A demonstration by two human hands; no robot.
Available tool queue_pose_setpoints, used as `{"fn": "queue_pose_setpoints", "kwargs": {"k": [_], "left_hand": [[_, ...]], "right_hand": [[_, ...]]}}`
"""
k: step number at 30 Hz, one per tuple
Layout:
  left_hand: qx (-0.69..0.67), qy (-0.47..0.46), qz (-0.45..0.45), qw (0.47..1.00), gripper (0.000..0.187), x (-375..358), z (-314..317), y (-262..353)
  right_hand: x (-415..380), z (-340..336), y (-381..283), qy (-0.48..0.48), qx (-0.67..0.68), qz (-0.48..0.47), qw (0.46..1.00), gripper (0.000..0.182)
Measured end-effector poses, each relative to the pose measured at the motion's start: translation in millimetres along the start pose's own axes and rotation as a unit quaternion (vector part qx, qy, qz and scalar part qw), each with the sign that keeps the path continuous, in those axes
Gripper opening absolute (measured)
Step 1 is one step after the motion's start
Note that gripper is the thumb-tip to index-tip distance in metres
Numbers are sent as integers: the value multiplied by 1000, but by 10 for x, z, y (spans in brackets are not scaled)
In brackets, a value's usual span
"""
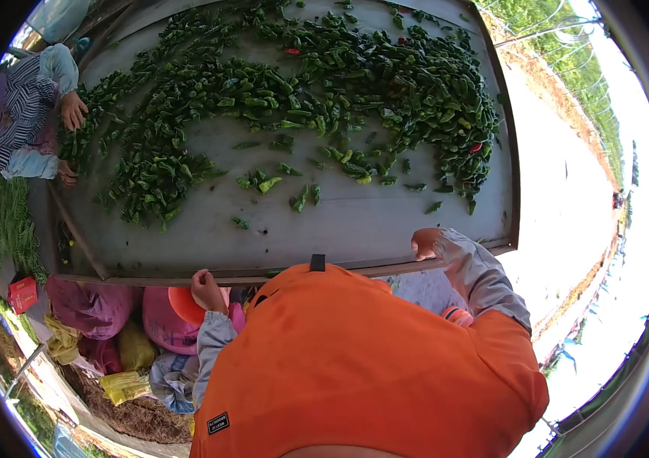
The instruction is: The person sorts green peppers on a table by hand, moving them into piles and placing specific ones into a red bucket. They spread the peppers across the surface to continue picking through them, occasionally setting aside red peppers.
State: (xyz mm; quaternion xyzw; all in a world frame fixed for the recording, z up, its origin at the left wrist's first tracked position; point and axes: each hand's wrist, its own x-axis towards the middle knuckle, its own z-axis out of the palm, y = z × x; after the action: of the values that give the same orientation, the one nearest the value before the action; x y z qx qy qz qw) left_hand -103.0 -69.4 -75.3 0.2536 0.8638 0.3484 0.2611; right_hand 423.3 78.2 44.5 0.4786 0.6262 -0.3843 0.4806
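Note:
A heap of green peppers (248,88), with a few red ones, is spread over a grey metal-topped table (324,229). My left hand (208,291) is closed in a fist at the table's near edge, beside an orange-red basin (185,305); whatever it holds, if anything, is hidden. Over the near edge on the right, my right hand (425,243) has its fingers curled downward, and I cannot see what is in them. Nearest to it on the tabletop lie a few loose peppers (434,208). An orange apron (362,366) covers my front.
At the far left another person's hand (73,111) reaches onto the peppers. Pink sacks (95,307) and yellow bags (127,387) stand below the table on the left. Long green pods (10,221) and a red box (23,295) lie at left. A raised rim borders the table.

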Motion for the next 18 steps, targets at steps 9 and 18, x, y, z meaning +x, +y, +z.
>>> {"fn": "queue_pose_setpoints", "kwargs": {"k": [9, 18], "left_hand": [[5, -20, -3, 1000, 12, -14, -75, 121], [61, -19, 15, 998, 12, 35, -84, -82]], "right_hand": [[924, -1877, 396, 550, 251, 182, 775, 55], [1288, -2471, -367, 388, 305, 249, 833, 72]]}}
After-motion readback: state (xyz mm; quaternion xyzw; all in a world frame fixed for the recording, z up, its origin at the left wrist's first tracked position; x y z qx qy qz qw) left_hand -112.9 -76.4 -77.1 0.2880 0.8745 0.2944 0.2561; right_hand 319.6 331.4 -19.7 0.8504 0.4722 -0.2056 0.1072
